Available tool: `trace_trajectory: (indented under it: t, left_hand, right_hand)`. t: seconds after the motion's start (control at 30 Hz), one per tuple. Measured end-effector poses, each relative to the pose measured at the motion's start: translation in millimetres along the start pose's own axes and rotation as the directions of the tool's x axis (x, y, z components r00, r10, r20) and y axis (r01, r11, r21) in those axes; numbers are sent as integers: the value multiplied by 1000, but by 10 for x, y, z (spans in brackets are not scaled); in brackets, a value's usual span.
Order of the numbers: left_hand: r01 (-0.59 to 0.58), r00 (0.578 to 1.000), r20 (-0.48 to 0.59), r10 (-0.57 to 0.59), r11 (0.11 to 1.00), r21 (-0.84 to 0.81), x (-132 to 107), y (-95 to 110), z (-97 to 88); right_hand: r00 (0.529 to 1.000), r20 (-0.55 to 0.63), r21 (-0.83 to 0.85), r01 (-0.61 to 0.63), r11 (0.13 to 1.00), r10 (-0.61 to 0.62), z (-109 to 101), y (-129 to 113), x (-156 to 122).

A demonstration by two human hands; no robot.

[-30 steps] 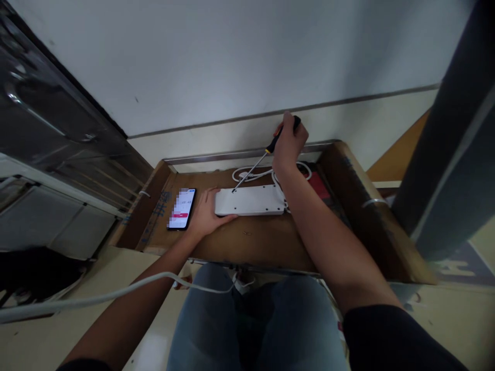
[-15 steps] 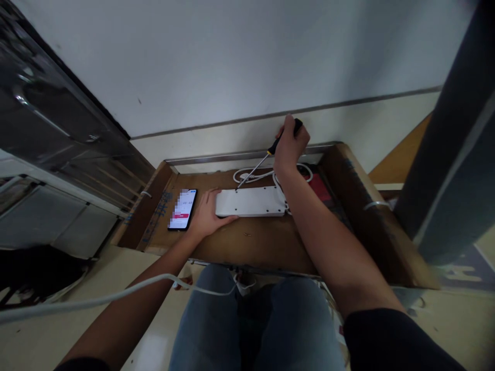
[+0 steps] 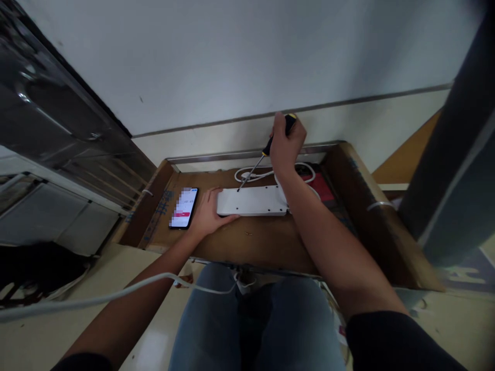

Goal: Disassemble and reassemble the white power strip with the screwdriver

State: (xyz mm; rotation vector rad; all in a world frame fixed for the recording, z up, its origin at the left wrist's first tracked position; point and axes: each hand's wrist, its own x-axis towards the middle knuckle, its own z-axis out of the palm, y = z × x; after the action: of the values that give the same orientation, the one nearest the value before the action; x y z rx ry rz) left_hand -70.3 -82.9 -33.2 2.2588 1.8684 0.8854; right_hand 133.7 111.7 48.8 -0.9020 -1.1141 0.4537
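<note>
Now, screwdriver: it leans a bit more to the left than before, and the yellow end shows more. Its tip is at the same far left hole, so the work looks to be on that one spot.
Right hand: curled tight around the screwdriver's handle.
Power strip: lying flat in the middle of the wooden desk.
Left hand: pinching the strip's left end, thumb on the near side, seeming to keep it steady.
Edges: wood walls stand left and right, with a metal rail on the far side.
Room: a phone is close to the left hand, and a white cord curls on the far side. Nearer, brown board reaches the desk's near edge, with tiny bits on it, maybe screws.
</note>
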Motion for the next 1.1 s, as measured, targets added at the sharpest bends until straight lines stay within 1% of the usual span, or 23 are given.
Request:
trace_trajectory:
  t: [0.07, 0.13, 0.17, 0.2, 0.27, 0.3, 0.33, 0.37, 0.4, 0.43, 0.47, 0.5, 0.53, 0.6, 0.67, 0.7, 0.73, 0.83, 0.9, 0.93, 1.0, 1.03, 1.1]
  left_hand:
    - [5, 1000, 5, -5, 1000, 5, -2, 2, 0]
    - [16, 1000, 15, -16, 1000, 6, -5, 11, -4]
    - [19, 1000, 20, -20, 1000, 5, -5, 19, -9]
    - [23, 999, 24, -23, 1000, 4, -5, 27, -15]
    - [33, 999, 34, -33, 999, 2, -3, 47, -30]
    - [40, 998, 38, -40, 999, 2, -1, 56, -37]
    - [46, 998, 45, -46, 999, 0, 1, 65, -44]
    - [52, 997, 52, -51, 999, -3, 3, 72, -49]
    - [55, 997, 57, -55, 998, -8, 3, 77, -53]
    - [57, 997, 59, -57, 998, -14, 4, 81, -54]
    - [59, 997, 59, -58, 998, -18, 3, 84, -55]
    - [60, 996, 60, -59, 998, -23, 2, 87, -54]
    - [62, 996, 60, -60, 998, -26, 1, 88, -53]
    - [64, 996, 60, -62, 997, -31, -1, 92, -53]
    - [66, 996, 61, -64, 997, -37, 0, 95, -54]
    - [67, 996, 62, -64, 997, -39, 1, 96, -55]
    - [66, 996, 64, -64, 997, -39, 2, 96, -57]
    - [70, 995, 72, -67, 997, -34, 3, 92, -58]
    - [75, 994, 77, -73, 997, -34, 1, 87, -56]
    - [79, 994, 79, -76, 996, -35, -1, 85, -55]
    - [84, 994, 80, -81, 996, -37, -4, 79, -52]
    - [85, 993, 81, -82, 996, -36, -6, 77, -50]
    - [86, 993, 81, -83, 996, -30, -7, 72, -48]
  right_hand:
    - [993, 74, 8, 97, 995, -97, -18, -182, -51]
    - [961, 202, 35, 186, 982, -190, -34, -405, -124]
    - [930, 285, 53, 225, 973, -231, -40, -520, -167]
    - [887, 381, 71, 253, 965, -260, -44, -631, -211]
    - [789, 545, 102, 273, 957, -284, -47, -817, -290]
    - [742, 605, 119, 277, 953, -291, -43, -884, -318]
    - [704, 641, 142, 284, 948, -307, -34, -932, -335]
    - [677, 656, 172, 296, 940, -333, -18, -959, -340]
    - [664, 651, 210, 308, 928, -368, 4, -970, -335]
    - [665, 630, 253, 313, 915, -401, 33, -967, -323]
    - [676, 605, 300, 295, 907, -420, 67, -956, -309]
    - [696, 586, 352, 242, 904, -415, 106, -941, -297]
    - [722, 573, 412, 155, 898, -388, 145, -926, -290]
    - [760, 585, 517, -79, 852, -284, 219, -904, -296]
    - [764, 618, 567, -270, 778, -185, 272, -894, -317]
    - [763, 628, 576, -320, 752, -156, 288, -890, -326]
    - [757, 638, 581, -353, 733, -142, 297, -885, -331]
    - [690, 697, 610, -428, 667, -194, 294, -868, -320]
    - [651, 726, 604, -450, 657, -222, 282, -867, -309]
    - [649, 730, 594, -446, 669, -215, 276, -875, -309]
    - [695, 699, 583, -419, 696, -167, 269, -911, -320]
    - [718, 681, 586, -418, 694, -144, 265, -934, -329]
    - [742, 661, 588, -424, 688, -108, 256, -977, -338]
